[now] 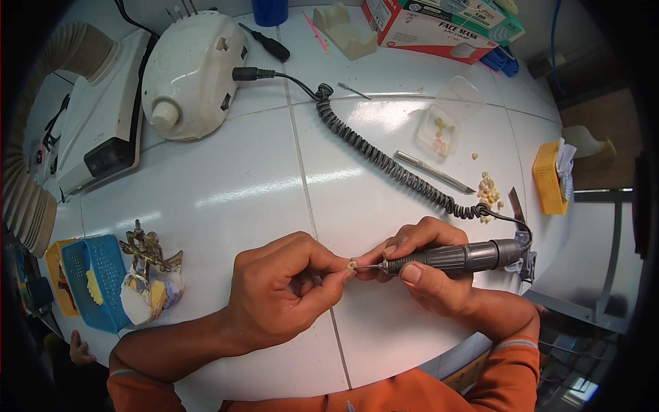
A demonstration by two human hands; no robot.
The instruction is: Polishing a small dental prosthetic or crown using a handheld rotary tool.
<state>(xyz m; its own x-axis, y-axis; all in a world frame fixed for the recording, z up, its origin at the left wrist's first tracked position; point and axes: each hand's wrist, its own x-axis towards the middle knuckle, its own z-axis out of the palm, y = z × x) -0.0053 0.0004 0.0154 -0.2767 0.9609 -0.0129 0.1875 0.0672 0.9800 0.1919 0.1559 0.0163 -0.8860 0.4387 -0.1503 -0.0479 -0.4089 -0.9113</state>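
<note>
My left hand (285, 285) pinches a tiny yellowish false tooth (352, 265) between thumb and forefinger, its other fingers curled in. Wrapped around a dark grey rotary handpiece (473, 257) is my right hand (439, 292), its thumb along the near side. The handpiece lies nearly level, and its thin metal bur (371, 266) reaches left to the tooth. Whether the bur spins cannot be seen. Fingertips of both hands meet around the tooth. A black coiled cord (371, 152) runs from the handpiece's rear toward a white control unit (189, 75) at the back left.
Loose false teeth (487, 192) lie beyond my right hand, near a metal knife (436, 172) and a clear box (436, 137) holding more. Left stand a blue basket (103, 309), an articulator (144, 250) with a plaster model (141, 302), and a ribbed hose (27, 192). Another person's hand (80, 349) shows lower left.
</note>
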